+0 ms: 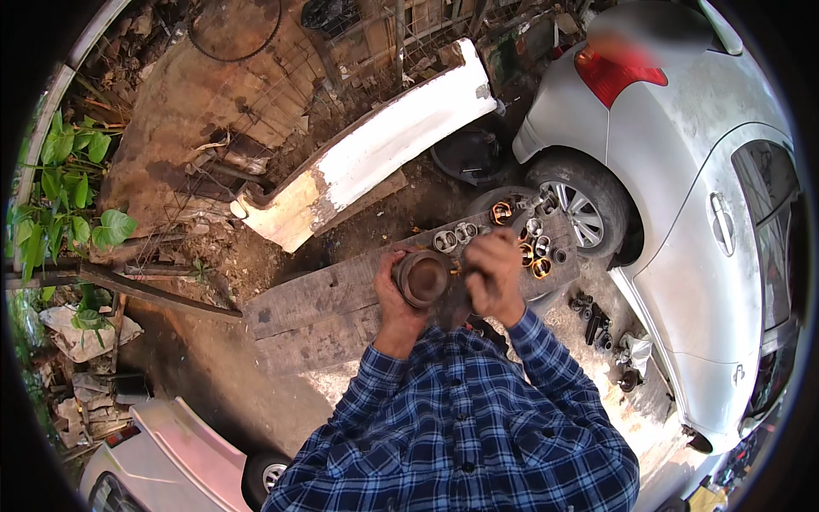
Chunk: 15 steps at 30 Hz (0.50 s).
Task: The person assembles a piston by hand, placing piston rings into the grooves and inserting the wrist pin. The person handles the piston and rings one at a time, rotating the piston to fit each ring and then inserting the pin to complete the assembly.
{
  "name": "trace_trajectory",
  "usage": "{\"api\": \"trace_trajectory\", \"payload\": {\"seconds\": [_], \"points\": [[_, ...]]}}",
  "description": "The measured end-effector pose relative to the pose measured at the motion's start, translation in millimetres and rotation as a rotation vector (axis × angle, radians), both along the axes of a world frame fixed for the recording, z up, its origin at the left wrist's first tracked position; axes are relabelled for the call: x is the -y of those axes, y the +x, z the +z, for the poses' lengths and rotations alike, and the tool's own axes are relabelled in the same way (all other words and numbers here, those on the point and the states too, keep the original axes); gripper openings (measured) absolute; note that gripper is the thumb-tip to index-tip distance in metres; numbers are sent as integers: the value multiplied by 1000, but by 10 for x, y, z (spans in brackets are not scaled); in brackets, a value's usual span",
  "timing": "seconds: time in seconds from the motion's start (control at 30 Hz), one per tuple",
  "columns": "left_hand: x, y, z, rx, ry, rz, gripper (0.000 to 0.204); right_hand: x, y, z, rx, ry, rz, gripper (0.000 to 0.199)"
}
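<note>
My left hand (396,299) is wrapped round a piston (423,278), a round metal cylinder with a brown, stained crown facing up. Close to its right side, my right hand (495,275) is closed, with fingers curled and a little smeared by motion. Whatever it grips, if anything, is hidden. Both hands are above a weathered wooden bench (316,311). Behind and right of my right hand, several silvery pistons lie on the bench, among them a piston (445,241) and an orange-rimmed metal ring-shaped part (541,268).
A silver car (674,171) stands close on the right, its rear wheel (580,213) by the bench end. Beyond the bench lie a white body panel (384,145) and a black basin (471,155). Dark metal parts (597,324) lie on the ground; a pinkish car (183,452) is lower left.
</note>
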<state>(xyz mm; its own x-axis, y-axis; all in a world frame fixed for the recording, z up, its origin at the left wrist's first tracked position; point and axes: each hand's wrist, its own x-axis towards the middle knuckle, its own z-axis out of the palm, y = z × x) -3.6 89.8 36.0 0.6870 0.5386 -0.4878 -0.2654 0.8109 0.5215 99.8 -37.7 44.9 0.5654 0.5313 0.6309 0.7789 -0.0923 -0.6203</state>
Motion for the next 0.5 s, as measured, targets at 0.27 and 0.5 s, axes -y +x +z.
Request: {"api": "trace_trajectory", "payload": {"seconds": [0.27, 0.5], "points": [[-38, 28, -169, 7, 128, 17, 19, 41, -142, -294, -47, 11, -7, 18], [11, -26, -168, -4, 22, -21, 18, 77, 15, -298, -303, 81, -235, 21]]}}
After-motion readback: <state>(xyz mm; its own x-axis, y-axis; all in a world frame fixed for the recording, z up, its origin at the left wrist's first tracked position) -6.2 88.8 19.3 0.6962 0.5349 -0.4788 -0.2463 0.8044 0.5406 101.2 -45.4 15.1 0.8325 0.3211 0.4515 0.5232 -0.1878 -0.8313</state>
